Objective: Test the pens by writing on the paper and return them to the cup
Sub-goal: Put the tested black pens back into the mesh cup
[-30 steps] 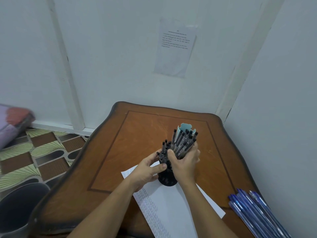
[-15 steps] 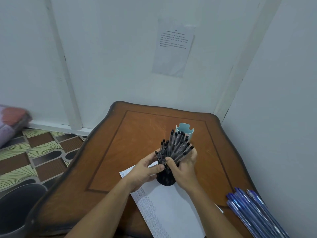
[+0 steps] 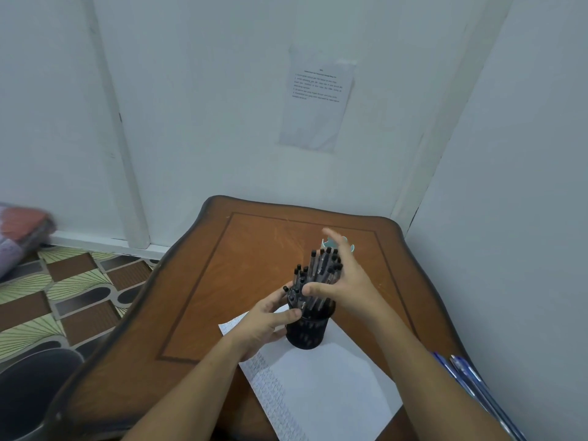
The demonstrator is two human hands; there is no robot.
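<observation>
Pens [image 3: 318, 275] stand bunched in a black mesh cup [image 3: 307, 332], which sits on the far corner of the paper [image 3: 324, 383], near the middle of the table [image 3: 222, 281]. The left hand [image 3: 267, 323] grips the cup at its rim. The right hand [image 3: 346, 281] is spread with fingers straight, its thumb against the pens. Blue pens [image 3: 461, 374] lie at the table's right edge.

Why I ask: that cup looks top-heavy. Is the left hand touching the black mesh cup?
Touching. The head view shows the left hand curled round the black mesh cup, thumb on its rim.
</observation>
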